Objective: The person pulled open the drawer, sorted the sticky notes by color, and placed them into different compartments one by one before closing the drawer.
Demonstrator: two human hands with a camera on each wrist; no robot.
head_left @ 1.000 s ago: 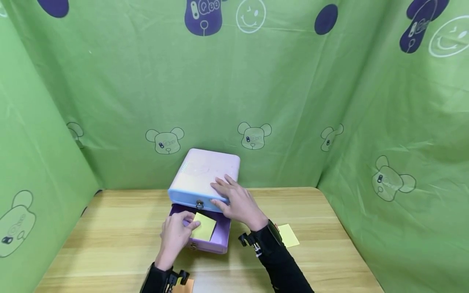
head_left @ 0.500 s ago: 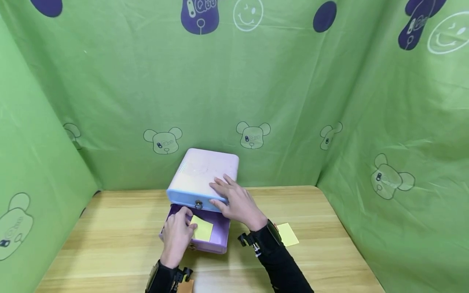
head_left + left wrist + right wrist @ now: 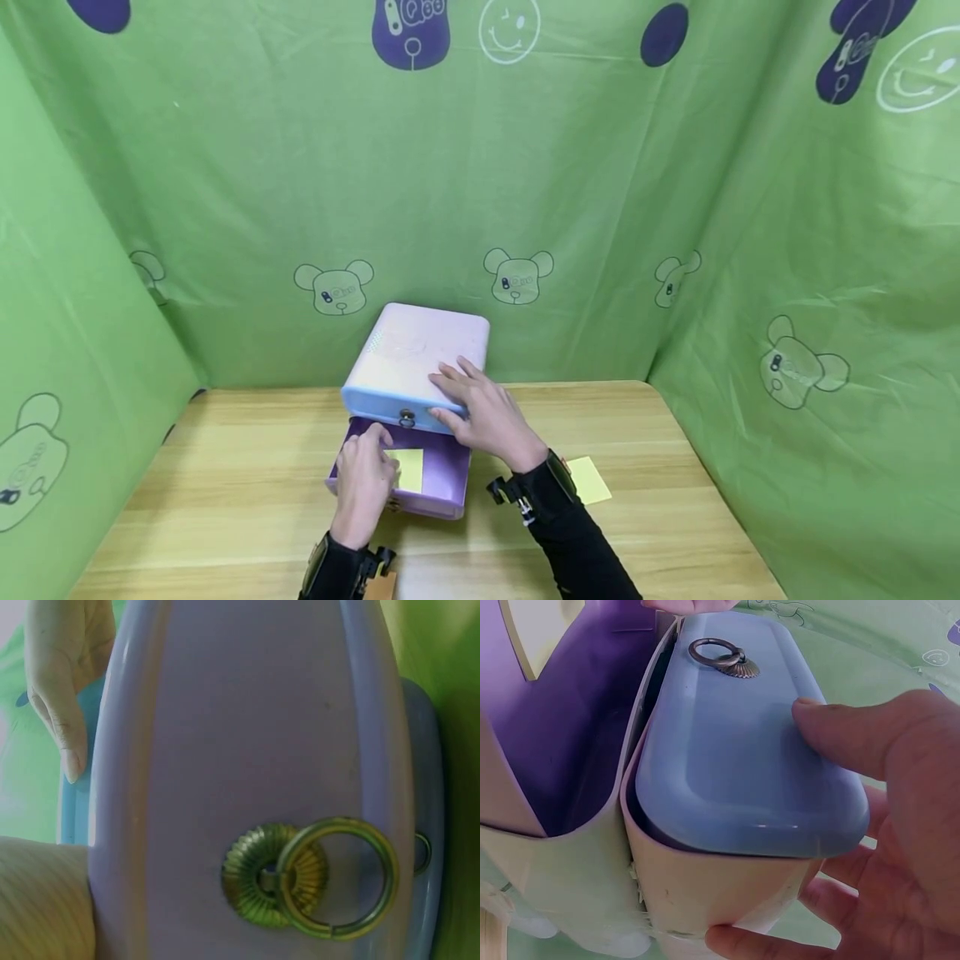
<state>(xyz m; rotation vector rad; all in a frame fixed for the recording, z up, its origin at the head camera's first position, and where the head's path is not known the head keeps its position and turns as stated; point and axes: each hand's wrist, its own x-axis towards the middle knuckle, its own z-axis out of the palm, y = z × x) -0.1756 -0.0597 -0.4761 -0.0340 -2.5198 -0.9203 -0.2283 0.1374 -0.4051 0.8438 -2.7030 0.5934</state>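
Note:
A small two-drawer box with a pale pink top (image 3: 427, 337) stands at the back of the table. Its lower purple drawer (image 3: 453, 479) is pulled out; the upper blue drawer (image 3: 375, 406) is in. My left hand (image 3: 362, 485) reaches over the left side of the purple drawer, its fingers at the left edge of a yellow sticky note (image 3: 410, 469) inside. The fingertips on the note are partly hidden. My right hand (image 3: 491, 418) rests on the box's front right corner, fingers spread on top, the thumb (image 3: 840, 735) against the blue drawer's face.
Another yellow sticky note (image 3: 588, 481) lies on the wooden table (image 3: 660, 525) beside the right wrist. An orange note (image 3: 381, 587) is partly hidden near the left wrist. Brass ring pulls (image 3: 337, 877) hang on the drawer fronts. Green printed cloth (image 3: 585, 167) encloses the back and sides.
My left hand has shifted slightly forward over the drawer's left side. The yellow note has moved left and down into the drawer, turning squarer to it. My right hand keeps its place.

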